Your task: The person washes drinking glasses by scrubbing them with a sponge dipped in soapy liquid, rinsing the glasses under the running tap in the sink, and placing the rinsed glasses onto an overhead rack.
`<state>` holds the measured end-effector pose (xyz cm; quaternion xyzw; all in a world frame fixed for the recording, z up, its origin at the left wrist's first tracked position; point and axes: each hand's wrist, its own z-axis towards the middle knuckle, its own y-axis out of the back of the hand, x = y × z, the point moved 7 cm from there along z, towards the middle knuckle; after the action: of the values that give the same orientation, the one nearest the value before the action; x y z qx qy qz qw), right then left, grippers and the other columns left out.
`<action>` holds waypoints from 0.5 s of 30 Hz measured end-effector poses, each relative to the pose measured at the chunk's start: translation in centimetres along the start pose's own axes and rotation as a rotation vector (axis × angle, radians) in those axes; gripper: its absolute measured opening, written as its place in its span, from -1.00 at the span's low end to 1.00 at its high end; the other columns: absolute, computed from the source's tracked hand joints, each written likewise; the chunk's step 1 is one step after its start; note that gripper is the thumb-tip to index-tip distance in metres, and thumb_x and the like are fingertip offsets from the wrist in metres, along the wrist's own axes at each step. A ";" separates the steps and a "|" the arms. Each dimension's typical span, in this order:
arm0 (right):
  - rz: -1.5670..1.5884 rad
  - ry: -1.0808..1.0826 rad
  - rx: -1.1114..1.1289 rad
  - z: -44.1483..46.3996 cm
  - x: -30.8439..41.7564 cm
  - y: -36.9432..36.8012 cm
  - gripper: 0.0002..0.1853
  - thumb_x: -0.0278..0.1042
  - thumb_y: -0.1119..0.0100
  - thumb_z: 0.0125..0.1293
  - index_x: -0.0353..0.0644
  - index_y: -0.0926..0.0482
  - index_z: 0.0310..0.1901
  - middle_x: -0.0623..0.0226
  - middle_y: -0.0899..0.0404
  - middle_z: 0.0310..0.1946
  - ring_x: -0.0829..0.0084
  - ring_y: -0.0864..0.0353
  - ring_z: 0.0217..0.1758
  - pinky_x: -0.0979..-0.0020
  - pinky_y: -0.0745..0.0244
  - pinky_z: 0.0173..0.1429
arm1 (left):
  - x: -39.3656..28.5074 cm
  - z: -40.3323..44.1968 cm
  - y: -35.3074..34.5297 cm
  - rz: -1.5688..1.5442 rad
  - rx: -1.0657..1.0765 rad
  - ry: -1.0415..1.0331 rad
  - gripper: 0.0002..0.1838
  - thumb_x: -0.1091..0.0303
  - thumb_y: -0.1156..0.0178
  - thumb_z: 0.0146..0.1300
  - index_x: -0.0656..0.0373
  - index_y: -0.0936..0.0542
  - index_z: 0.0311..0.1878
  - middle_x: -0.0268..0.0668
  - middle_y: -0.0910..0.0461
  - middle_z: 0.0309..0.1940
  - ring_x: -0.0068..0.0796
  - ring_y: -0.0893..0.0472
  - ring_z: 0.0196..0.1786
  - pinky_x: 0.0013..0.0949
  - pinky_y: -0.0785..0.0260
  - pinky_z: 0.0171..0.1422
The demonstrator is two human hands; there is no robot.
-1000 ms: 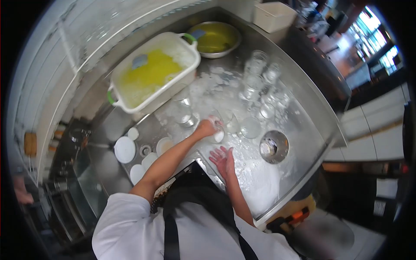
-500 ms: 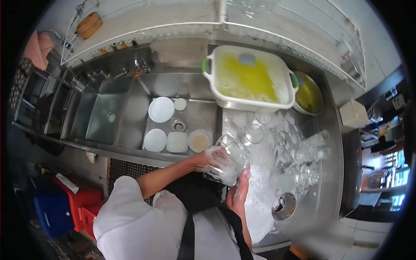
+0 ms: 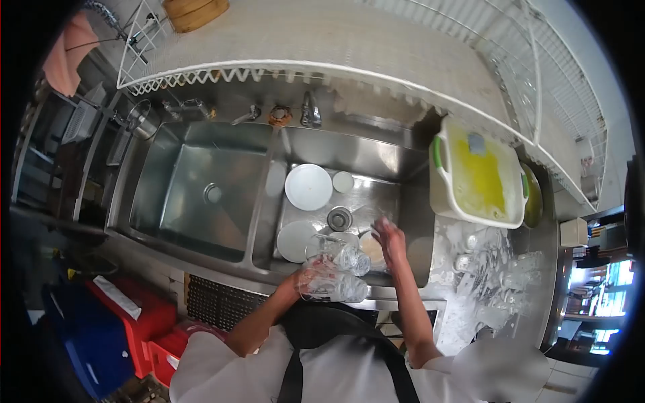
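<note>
My left hand is wrapped round clear glasses over the front edge of the right sink basin; at least two glass bases point to the right. Above the same basin, to the right of the glasses, is my right hand, with its fingers apart and nothing seen in them. Below the hands in the basin lie a round white plate, a second white dish, a small white round piece and a dish with a beige inside, partly hidden by my right hand.
A white tub of yellow-green soapy water stands right of the basins, before a metal bowl. Several glasses stand on the foamy counter. The left basin is beside the right one. A wire shelf hangs above, with faucets behind.
Both hands have moved left from the foamy counter to over the right basin, my left hand carrying the glasses. My right hand has come away from them. The view has swung left.
</note>
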<state>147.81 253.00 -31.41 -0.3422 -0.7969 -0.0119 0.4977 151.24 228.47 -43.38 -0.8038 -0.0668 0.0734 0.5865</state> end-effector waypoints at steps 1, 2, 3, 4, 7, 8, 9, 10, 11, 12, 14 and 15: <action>-0.074 0.053 0.012 2.5 0.8 -3.0 -0.39 -0.16 -0.10 0.40 -0.41 -0.21 0.32 0.06 -0.41 0.20 0.15 -0.39 0.31 0.18 -0.32 0.33 | -1.3 -1.3 -0.2 -0.014 0.090 -0.019 -0.50 0.06 0.06 0.40 0.18 -0.39 0.25 -0.04 -0.49 0.16 -0.13 -0.56 0.10 -0.09 -0.45 0.18; -0.150 0.104 0.029 5.1 1.7 -6.7 -0.35 -0.22 -0.10 0.40 -0.43 -0.13 0.37 0.05 -0.37 0.25 0.13 -0.35 0.35 0.14 -0.29 0.37 | -2.9 -2.3 -0.8 -0.028 0.180 -0.043 -0.44 0.00 0.08 0.39 0.23 -0.38 0.28 -0.02 -0.47 0.19 -0.09 -0.54 0.12 -0.07 -0.42 0.20; -0.030 0.076 0.095 7.5 2.4 -10.7 -0.32 -0.26 -0.10 0.40 -0.44 -0.07 0.39 0.04 -0.33 0.28 0.13 -0.34 0.36 0.14 -0.28 0.37 | -4.4 -3.2 -2.5 -0.032 0.187 -0.045 -0.44 0.00 0.08 0.39 0.23 -0.38 0.28 -0.02 -0.47 0.19 -0.09 -0.54 0.12 -0.07 -0.42 0.20; 0.095 0.049 0.160 9.9 2.9 -14.7 -0.29 -0.30 -0.10 0.39 -0.45 -0.01 0.41 0.03 -0.28 0.31 0.14 -0.32 0.37 0.14 -0.27 0.38 | -5.2 -4.2 -3.3 0.031 -0.080 0.033 -0.44 0.02 0.08 0.40 0.24 -0.37 0.28 0.00 -0.46 0.19 -0.06 -0.53 0.14 -0.03 -0.41 0.23; -0.143 0.231 0.099 19.8 3.5 -24.0 -0.41 -0.39 -0.07 0.36 -0.43 -0.17 0.35 -0.04 -0.40 0.21 0.21 -0.41 0.29 0.27 -0.33 0.29 | -8.7 -5.7 -1.8 0.109 -0.090 -0.008 -0.48 0.19 -0.08 0.31 0.20 -0.35 0.28 -0.02 -0.45 0.19 -0.03 -0.52 0.17 0.05 -0.41 0.24; -0.337 0.281 0.091 23.6 2.8 -26.0 -0.46 -0.41 -0.06 0.33 -0.44 -0.25 0.30 -0.07 -0.45 0.17 0.21 -0.45 0.24 0.30 -0.36 0.24 | -9.1 -6.0 -1.2 0.118 0.164 -0.136 -0.43 0.35 -0.25 0.20 0.15 -0.32 0.27 -0.05 -0.45 0.18 -0.04 -0.52 0.18 0.09 -0.43 0.23; -0.460 0.420 -0.041 24.4 3.9 -28.6 -0.53 -0.41 -0.07 0.29 -0.44 -0.33 0.19 -0.08 -0.50 0.06 0.15 -0.50 0.14 0.27 -0.37 0.17 | -7.8 -4.9 3.1 -0.100 0.069 0.029 -0.30 0.41 -0.34 0.08 0.14 -0.28 0.30 -0.05 -0.43 0.19 -0.02 -0.51 0.19 0.06 -0.41 0.27; -0.579 0.558 -0.174 25.1 4.5 -30.5 -0.60 -0.40 -0.07 0.25 -0.44 -0.41 0.08 -0.10 -0.56 -0.04 0.10 -0.54 0.05 0.23 -0.39 0.10 | -8.3 -5.2 3.5 -0.109 0.066 0.020 -0.30 0.41 -0.34 0.08 0.14 -0.28 0.30 -0.05 -0.43 0.19 -0.02 -0.51 0.19 0.06 -0.41 0.27; -0.851 0.803 -0.153 27.6 2.6 -32.0 -0.68 -0.38 -0.06 0.18 -0.42 -0.45 -0.08 -0.13 -0.57 -0.18 -0.05 -0.53 -0.01 0.11 -0.40 0.06 | -8.8 -5.3 4.0 -0.048 0.026 -0.014 -0.29 0.41 -0.35 0.07 0.14 -0.27 0.29 -0.05 -0.43 0.19 -0.03 -0.50 0.20 0.05 -0.41 0.28; -0.973 0.815 -0.159 25.0 3.5 -33.4 -0.74 -0.43 -0.02 0.15 -0.36 -0.49 -0.14 -0.17 -0.55 -0.30 -0.10 -0.53 -0.02 0.07 -0.43 0.03 | -9.6 -5.4 4.2 0.020 -0.015 -0.047 -0.29 0.41 -0.36 0.06 0.14 -0.27 0.29 -0.06 -0.43 0.19 -0.05 -0.49 0.21 0.04 -0.40 0.28; -1.265 0.810 0.098 26.8 1.8 -34.6 -0.75 -0.46 0.00 0.12 -0.33 -0.54 -0.17 -0.20 -0.55 -0.34 -0.15 -0.56 -0.08 0.03 -0.46 0.03 | -9.5 -5.5 6.0 0.183 -0.241 -0.062 -0.25 0.35 -0.38 0.03 0.15 -0.27 0.30 -0.09 -0.43 0.18 -0.08 -0.50 0.21 0.02 -0.41 0.28; -1.484 0.842 0.220 28.2 -0.1 -34.9 -0.71 -0.44 -0.01 0.12 -0.31 -0.54 -0.12 -0.20 -0.56 -0.30 -0.15 -0.56 -0.09 0.04 -0.48 0.06 | -9.7 -4.5 6.2 0.167 -0.159 -0.101 -0.29 0.32 -0.36 0.07 0.16 -0.28 0.29 -0.09 -0.44 0.18 -0.07 -0.50 0.20 0.02 -0.42 0.26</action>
<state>106.25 236.35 -34.44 0.3506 -0.5600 -0.3829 0.6457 142.73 220.47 -47.52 -0.8458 -0.0348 0.1569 0.5087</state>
